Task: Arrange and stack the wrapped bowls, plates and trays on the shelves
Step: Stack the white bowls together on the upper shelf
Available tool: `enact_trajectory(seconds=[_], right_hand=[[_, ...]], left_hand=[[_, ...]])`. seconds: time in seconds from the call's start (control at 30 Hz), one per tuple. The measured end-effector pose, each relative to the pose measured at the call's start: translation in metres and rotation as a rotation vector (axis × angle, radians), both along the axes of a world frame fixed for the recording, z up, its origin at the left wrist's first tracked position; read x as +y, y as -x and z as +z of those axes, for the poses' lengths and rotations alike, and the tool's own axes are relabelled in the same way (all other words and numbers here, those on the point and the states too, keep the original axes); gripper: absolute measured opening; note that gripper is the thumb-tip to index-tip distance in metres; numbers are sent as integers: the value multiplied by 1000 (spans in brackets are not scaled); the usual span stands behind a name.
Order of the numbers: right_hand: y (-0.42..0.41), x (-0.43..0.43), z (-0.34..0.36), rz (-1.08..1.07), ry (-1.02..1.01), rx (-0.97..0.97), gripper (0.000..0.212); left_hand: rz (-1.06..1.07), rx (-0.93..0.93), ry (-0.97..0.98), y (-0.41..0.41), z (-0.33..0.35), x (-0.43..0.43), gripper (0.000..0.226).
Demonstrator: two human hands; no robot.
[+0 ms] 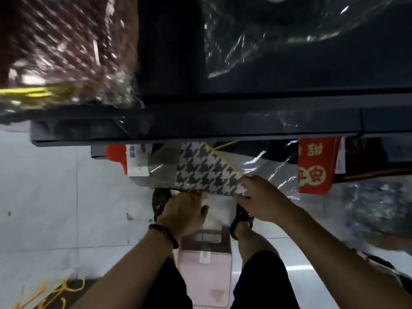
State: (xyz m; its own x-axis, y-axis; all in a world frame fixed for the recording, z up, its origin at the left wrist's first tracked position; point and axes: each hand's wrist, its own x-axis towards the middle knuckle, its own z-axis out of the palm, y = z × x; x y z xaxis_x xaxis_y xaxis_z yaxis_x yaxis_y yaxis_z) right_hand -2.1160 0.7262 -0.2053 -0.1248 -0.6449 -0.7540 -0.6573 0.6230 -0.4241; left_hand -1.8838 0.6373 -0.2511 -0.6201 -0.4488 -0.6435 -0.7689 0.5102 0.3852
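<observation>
A brown film-wrapped bundle (66, 52) sits far left on a dark shelf (200, 121). A film-wrapped houndstooth tray (200, 168) juts out from beneath that shelf. The left hand (186, 211) meets its near edge, fingertips hidden, grasp unclear. The right hand (262, 197) pinches its right corner, near a red packet (316, 166)

view: head | worn on the person's head | faces steeply down past shelf edge (200, 121) to floor (44, 186) | close range | single view
</observation>
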Motion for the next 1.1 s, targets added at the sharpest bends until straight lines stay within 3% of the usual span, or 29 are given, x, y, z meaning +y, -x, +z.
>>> enact_trajectory(seconds=[0.2,0.37,0.47,0.57,0.63,0.77,0.87,0.93,1.03,1.1], right_hand=[[-9,-21,-99,96,3,48,43],[-1,-47,-177,77,87,112,41],[10,-62,-223,63,127,92,38],[14,-59,-259,91,235,166,47],[13,-55,-277,98,259,216,47],[5,-64,-273,145,288,307,47],[-20,-43,-245,13,495,297,44],[-31,-25,-234,-18,487,325,47],[-31,-8,-214,15,463,369,25],[-35,4,-190,-26,562,391,17]], left_hand=[[-63,-8,75,23,-96,-44,36],[-271,1,262,55,-166,-71,47],[-198,67,396,56,-198,-79,55],[-83,171,317,56,-225,-82,72],[-77,256,343,57,-241,-80,63],[-140,290,398,60,-239,-78,31],[-71,342,411,43,-217,-60,35],[-56,342,464,38,-206,-48,39],[-80,327,470,37,-179,-34,27],[-67,388,483,34,-153,-28,25]])
